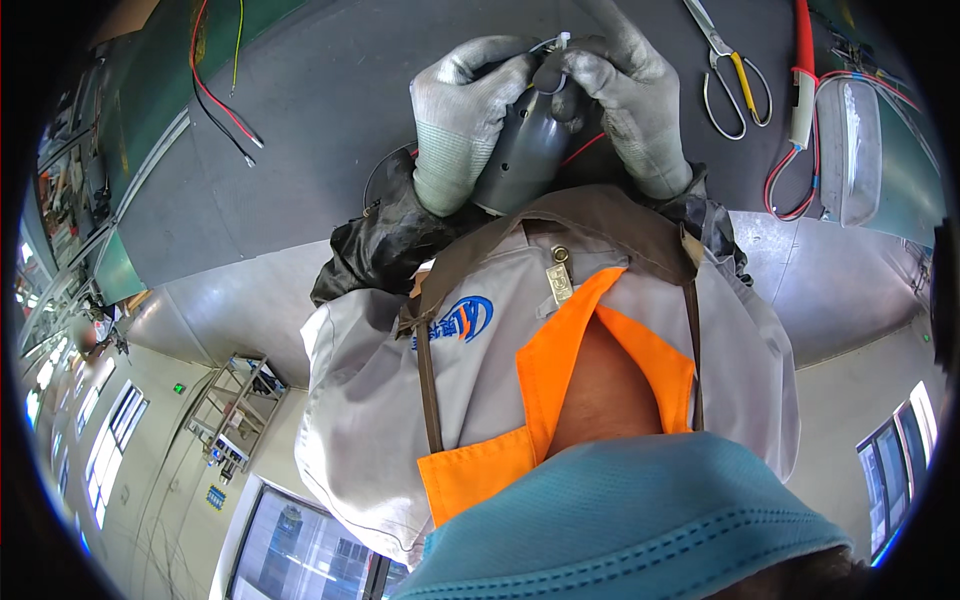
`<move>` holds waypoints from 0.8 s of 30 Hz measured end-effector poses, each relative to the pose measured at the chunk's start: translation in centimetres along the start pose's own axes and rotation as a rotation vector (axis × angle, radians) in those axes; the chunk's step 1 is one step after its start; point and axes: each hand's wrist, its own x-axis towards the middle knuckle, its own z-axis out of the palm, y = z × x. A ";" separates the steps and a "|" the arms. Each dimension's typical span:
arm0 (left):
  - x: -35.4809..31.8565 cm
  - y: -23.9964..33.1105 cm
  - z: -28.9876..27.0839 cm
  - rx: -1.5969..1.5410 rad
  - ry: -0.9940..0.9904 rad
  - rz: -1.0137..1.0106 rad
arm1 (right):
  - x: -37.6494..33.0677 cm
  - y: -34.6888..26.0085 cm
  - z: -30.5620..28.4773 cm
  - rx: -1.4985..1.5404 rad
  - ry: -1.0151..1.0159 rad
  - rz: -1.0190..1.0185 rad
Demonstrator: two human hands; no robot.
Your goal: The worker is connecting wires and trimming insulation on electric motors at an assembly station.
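Note:
Both my hands wear grey knit gloves and meet over a dark grey rounded housing [525,155], held just in front of my chest. My left hand [462,115] wraps the housing's left side. My right hand [625,95] covers its right side and top. The fingertips of both hands pinch a small white piece [560,42] with a thin wire loop at the housing's top. A red wire [585,148] runs out from under my right hand. Most of the housing's far side is hidden by the gloves.
Scissors with yellow-lined handles [735,85] lie on the dark grey mat [330,110] to the right. Beside them are a red and white tool with red cable [800,100] and a clear plastic cover [848,150]. Red and black wires [225,105] lie at the left.

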 end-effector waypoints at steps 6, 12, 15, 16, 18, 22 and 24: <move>0.4 0.7 0.5 -0.043 -0.042 -0.003 | 0.6 -2.8 -0.4 -0.230 -0.095 0.213; 0.8 0.1 1.2 0.010 -0.047 0.055 | 0.3 -2.7 -0.6 -0.171 -0.088 0.195; 0.6 -0.1 1.2 0.109 -0.047 0.161 | 0.4 -3.3 -1.1 -0.158 -0.098 0.301; 0.7 -0.1 1.3 0.130 -0.062 0.236 | 0.4 -2.9 -1.3 -0.158 -0.092 0.299; 0.9 -0.4 1.4 0.208 -0.067 0.308 | 0.2 -1.9 -1.8 -0.724 0.021 0.055; 0.3 -0.1 1.3 0.362 -0.056 0.380 | 0.4 -2.9 -1.9 -1.362 -0.064 -0.748; -0.2 -0.7 1.5 0.351 -0.006 0.390 | 0.1 -4.8 -2.0 -1.457 -0.137 -0.574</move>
